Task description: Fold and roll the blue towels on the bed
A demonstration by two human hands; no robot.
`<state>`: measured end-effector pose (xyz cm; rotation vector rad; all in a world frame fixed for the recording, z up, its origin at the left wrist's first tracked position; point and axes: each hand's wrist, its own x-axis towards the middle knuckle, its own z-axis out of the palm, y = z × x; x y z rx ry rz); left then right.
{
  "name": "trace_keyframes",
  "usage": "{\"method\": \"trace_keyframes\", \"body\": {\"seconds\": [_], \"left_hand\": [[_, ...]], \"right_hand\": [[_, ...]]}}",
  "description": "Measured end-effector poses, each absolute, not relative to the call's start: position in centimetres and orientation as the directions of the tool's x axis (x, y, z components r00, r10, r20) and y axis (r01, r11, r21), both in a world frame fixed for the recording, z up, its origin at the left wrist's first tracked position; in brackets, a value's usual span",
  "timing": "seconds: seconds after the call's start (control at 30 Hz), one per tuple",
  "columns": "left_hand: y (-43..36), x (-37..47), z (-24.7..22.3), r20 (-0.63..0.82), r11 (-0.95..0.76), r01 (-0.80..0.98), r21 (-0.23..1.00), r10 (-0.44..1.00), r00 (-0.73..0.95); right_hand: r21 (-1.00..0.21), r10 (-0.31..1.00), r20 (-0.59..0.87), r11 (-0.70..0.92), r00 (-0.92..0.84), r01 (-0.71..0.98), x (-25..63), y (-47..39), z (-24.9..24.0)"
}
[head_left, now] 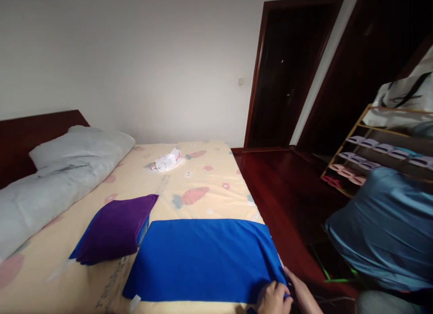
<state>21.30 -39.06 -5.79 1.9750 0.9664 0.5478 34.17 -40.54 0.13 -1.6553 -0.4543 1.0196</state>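
A blue towel (203, 260) lies spread flat on the bed, a small white tag at its near left corner. At its near right corner, my left hand (274, 299) has its fingers curled and closed on the fabric. Just right of it, my right hand (301, 290) is closed on the towel's right edge, with its fingertips partly hidden by the cloth. A stack of folded towels (117, 228), purple on top with blue beneath, sits beside the spread towel on the left.
The bed sheet (189, 176) is yellow with carrot prints. A white plastic bag (168, 160) lies farther back, and a grey quilt (81, 165) along the left. Right of the bed are dark red floor (270, 192), a blue-draped object (382, 228) and a shoe rack (358, 120).
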Motion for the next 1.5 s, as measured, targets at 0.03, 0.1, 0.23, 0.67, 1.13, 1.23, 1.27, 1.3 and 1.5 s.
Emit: {"method": "trace_keyframes", "body": {"seconds": [0.03,0.1,0.23,0.67,1.13,1.23,1.27,1.3,1.5], "left_hand": [[-39.1,20.7,-5.5,-0.011,-0.318,0.421,0.85,0.787,0.617],[-39.0,19.5,-4.6,-0.054,-0.271,0.435,0.859,0.796,0.603],[-37.7,16.6,-2.1,-0.074,-0.218,0.477,0.851,0.85,0.521],[-36.3,-8.6,-2.6,0.093,-0.007,0.524,0.852,0.986,-0.138],[-33.9,-25.4,-5.0,0.349,0.213,0.768,0.604,0.796,-0.495],[-33.8,-25.4,-4.8,0.395,0.178,0.776,0.605,0.78,-0.486],[-33.7,-25.5,-4.7,0.421,0.175,0.783,0.597,0.763,-0.491],[-33.7,-25.6,-4.6,0.446,0.176,0.791,0.586,0.744,-0.497],[-33.5,-25.9,-3.8,0.475,0.246,0.84,0.484,0.732,-0.488]], "right_hand": [[-0.914,0.759,-0.406,-0.351,0.509,-0.205,34.5,-39.0,0.8],[-0.901,0.777,-0.433,-0.372,0.457,-0.222,34.9,-35.5,2.1],[-0.871,0.723,-0.489,-0.44,0.488,-0.221,35.0,-28.7,3.6],[-0.958,0.975,-0.051,-0.108,0.215,0.266,15.9,-13.1,8.8],[-0.875,0.958,-0.109,0.034,-0.265,0.483,-7.6,-6.2,1.3],[-0.832,0.938,-0.117,0.086,-0.326,0.548,-7.7,-5.0,1.1],[-0.818,0.932,-0.122,0.101,-0.342,0.566,-7.8,-4.5,1.1],[-0.805,0.926,-0.127,0.112,-0.354,0.582,-7.9,-4.1,1.1],[-0.73,0.922,-0.135,0.156,-0.363,0.666,-9.4,-2.9,0.7]]}}
